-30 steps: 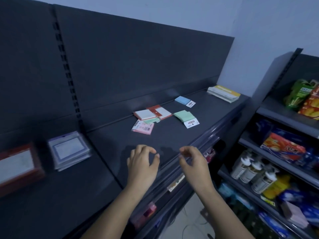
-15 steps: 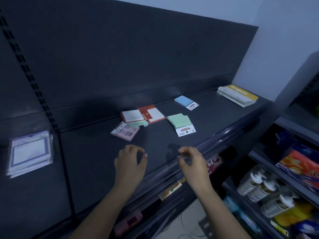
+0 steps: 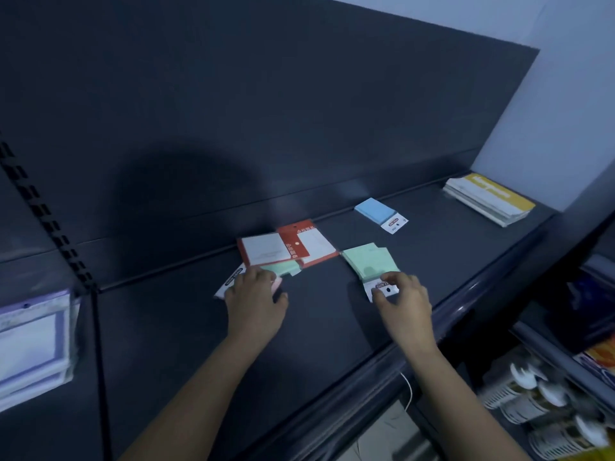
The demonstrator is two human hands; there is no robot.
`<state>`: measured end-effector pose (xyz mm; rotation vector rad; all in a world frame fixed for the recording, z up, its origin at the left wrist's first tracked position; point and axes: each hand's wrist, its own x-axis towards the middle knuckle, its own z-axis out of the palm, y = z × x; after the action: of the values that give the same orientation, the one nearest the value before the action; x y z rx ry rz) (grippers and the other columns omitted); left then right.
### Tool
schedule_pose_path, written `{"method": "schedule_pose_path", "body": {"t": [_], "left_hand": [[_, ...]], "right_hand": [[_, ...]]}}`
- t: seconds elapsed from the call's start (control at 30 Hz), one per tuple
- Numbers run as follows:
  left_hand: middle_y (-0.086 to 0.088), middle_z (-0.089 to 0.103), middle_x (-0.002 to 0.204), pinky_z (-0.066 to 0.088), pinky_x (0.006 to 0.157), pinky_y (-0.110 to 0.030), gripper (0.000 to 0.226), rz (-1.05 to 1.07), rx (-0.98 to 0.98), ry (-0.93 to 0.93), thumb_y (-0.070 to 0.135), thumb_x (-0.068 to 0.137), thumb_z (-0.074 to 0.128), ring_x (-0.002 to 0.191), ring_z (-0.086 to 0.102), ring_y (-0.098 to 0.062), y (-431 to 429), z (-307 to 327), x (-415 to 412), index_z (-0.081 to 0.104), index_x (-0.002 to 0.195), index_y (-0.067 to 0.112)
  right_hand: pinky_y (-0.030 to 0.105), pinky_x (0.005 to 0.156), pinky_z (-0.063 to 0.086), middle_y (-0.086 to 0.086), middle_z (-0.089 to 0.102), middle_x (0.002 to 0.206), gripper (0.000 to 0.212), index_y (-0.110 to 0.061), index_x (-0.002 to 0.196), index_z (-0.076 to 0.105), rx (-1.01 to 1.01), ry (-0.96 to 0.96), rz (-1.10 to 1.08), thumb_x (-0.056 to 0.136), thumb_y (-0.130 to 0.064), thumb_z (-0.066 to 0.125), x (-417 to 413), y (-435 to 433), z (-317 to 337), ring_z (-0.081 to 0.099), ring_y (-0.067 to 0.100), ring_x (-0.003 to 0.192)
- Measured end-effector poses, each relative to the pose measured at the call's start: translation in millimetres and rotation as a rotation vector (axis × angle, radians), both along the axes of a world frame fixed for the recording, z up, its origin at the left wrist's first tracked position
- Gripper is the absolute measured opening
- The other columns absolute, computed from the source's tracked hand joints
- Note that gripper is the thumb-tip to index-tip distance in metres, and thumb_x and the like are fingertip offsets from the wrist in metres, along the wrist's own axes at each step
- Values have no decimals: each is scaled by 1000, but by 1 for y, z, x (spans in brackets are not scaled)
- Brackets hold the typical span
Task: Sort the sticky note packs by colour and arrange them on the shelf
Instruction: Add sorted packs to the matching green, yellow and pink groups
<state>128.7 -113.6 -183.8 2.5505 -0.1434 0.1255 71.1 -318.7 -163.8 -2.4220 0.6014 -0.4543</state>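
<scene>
Sticky note packs lie on the dark shelf (image 3: 332, 334). My left hand (image 3: 256, 301) covers a pink pack (image 3: 229, 283), fingers curled over it and thumb at its near edge. My right hand (image 3: 404, 302) pinches the white header card of a stack of green packs (image 3: 369, 264) between thumb and forefinger. Two red-framed packs (image 3: 266, 249) (image 3: 314, 242) overlap behind the left hand, with another green pack (image 3: 283, 268) partly hidden under them. A blue pack (image 3: 376, 209) lies alone further back right.
A yellow-topped stack of booklets (image 3: 489, 197) sits at the shelf's far right end. A stack of purple-edged packets (image 3: 33, 341) lies in the left bay beyond the slotted upright (image 3: 50, 224). White bottles (image 3: 539, 400) and boxes fill lower shelves on the right.
Both hands have reached forward from the shelf's front edge onto the packs: the left came down on the pink pack, the right took hold of the green pack's header. The view moved closer.
</scene>
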Motion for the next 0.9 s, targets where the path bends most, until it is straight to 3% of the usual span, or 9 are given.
{"method": "schedule_pose_path", "body": {"t": [0.23, 0.4, 0.57, 0.67, 0.77, 0.9], "left_hand": [[1, 44, 127, 29, 99, -34, 32, -38, 275, -102, 31, 90, 45, 118, 38, -19, -11, -10, 28, 52, 117, 16], [2, 43, 134, 28, 97, -33, 31, -4, 430, -153, 32, 90, 42, 124, 32, -19, -29, -11, 31, 50, 117, 19], [3, 64, 108, 33, 87, -34, 24, 111, 604, -122, 24, 86, 50, 109, 45, -23, -40, -1, 37, 58, 108, 19], [-1, 68, 76, 38, 74, -35, 10, 164, 623, -169, 14, 73, 70, 87, 56, -27, -49, 6, 39, 68, 82, 16], [-7, 66, 69, 30, 67, -37, 15, 206, 534, -296, -1, 71, 63, 78, 56, -31, -56, 5, 41, 68, 77, 11], [-9, 65, 70, 27, 63, -38, 20, 256, 499, -482, 0, 68, 54, 71, 55, -32, -59, 12, 32, 67, 83, 7]], "right_hand": [[44, 97, 32, 8, 48, 130, 62, -11, 131, 45, -90, 143, -26, 83, -46, 62, 46, -20, -12, 39, 29, 122], [41, 96, 30, 3, 44, 134, 75, -14, 132, 42, -288, 207, 39, 75, -60, 62, 74, -30, -27, 36, 28, 120], [38, 95, 25, 2, 45, 136, 75, -17, 132, 42, -310, 177, 106, 73, -57, 65, 95, -48, -34, 31, 27, 122], [36, 97, 19, 2, 46, 129, 73, -21, 131, 42, -333, 133, 204, 69, -51, 67, 98, -46, -32, 31, 25, 122], [35, 95, 25, 4, 47, 115, 68, -20, 124, 46, -304, 44, 422, 64, -44, 66, 92, -32, -27, 42, 26, 111], [32, 87, 35, 2, 43, 114, 74, -21, 124, 43, -142, 5, 650, 60, -49, 70, 78, -10, -25, 44, 23, 101]]}}
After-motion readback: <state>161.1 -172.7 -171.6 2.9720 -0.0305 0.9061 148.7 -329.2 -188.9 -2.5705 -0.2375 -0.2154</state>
